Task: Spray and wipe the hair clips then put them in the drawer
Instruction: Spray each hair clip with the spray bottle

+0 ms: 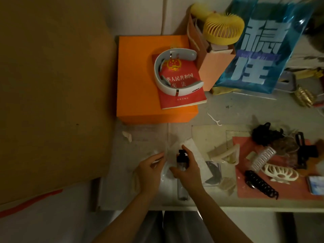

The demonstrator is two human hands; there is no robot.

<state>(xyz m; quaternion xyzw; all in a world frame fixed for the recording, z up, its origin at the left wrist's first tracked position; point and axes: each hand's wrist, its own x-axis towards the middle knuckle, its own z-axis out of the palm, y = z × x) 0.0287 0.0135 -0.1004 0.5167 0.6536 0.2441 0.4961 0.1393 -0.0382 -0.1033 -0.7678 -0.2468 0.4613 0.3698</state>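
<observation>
Right hand [188,170] grip curls round the spray bottle [182,174]; left hand [149,170] grip pinches a clear clip [162,156].

Red booklet [182,88] lies on orange box [136,81].

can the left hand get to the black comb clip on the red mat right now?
Probably not directly: the black comb clip lies far right on the red mat, and the right hand gripping the spray bottle sits between it and the left hand.

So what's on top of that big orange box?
A red book lies on the flat orange box, and a white curved neckband gadget rests on the book, covering part of its cover. Whatever is inside the box cannot be seen.
</observation>
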